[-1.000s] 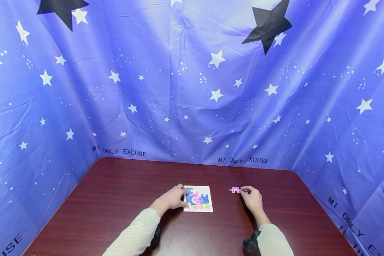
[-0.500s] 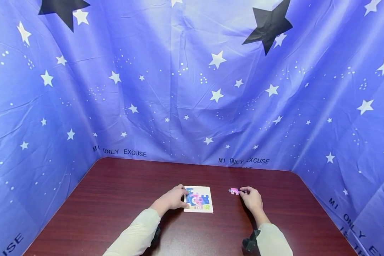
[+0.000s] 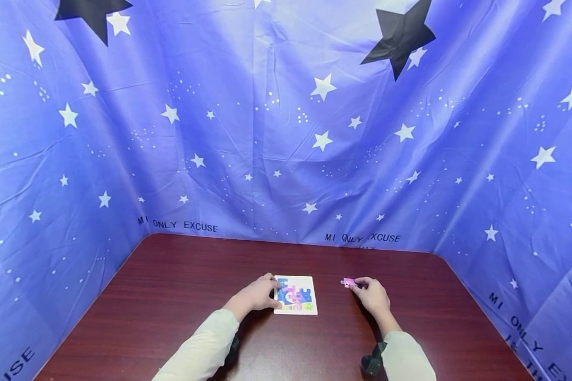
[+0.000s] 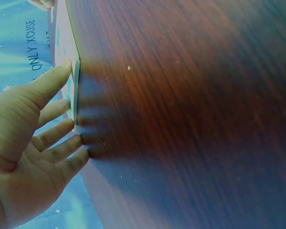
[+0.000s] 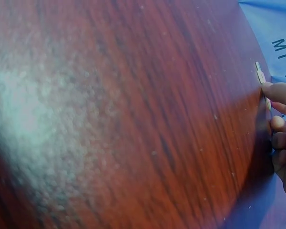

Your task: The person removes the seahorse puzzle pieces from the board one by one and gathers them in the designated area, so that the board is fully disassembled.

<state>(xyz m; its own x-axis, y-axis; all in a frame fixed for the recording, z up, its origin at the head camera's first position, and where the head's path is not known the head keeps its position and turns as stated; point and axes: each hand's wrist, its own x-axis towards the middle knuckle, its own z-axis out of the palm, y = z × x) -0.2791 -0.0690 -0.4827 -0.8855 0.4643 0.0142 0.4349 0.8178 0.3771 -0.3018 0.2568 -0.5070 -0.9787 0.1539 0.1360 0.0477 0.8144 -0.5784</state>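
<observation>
A square puzzle board [image 3: 306,282] with a pale frame lies on the table, with blue, pink and green pieces fitted in it. Its upper right part shows bare white. My left hand [image 3: 253,296] rests at the board's left edge; in the left wrist view the thumb and the spread, fairly straight fingers [image 4: 56,136] touch the board's edge [image 4: 76,88]. To the right of the board, my right hand [image 3: 374,296] pinches a pink puzzle piece [image 3: 348,282] between thumb and fingers. The right wrist view shows this puzzle piece [image 5: 260,74] edge-on, partly hidden by the thumb.
The dark red wooden table [image 3: 195,275] reaches back to a blue curtain [image 3: 248,132] with stars and lettering, which also hangs along both sides. A black device [image 3: 374,360] sits at the right wrist.
My right hand has shifted slightly left and its fingers now cover more of the pink puzzle piece, which they pinch. The left hand and the puzzle board have stayed in place.
</observation>
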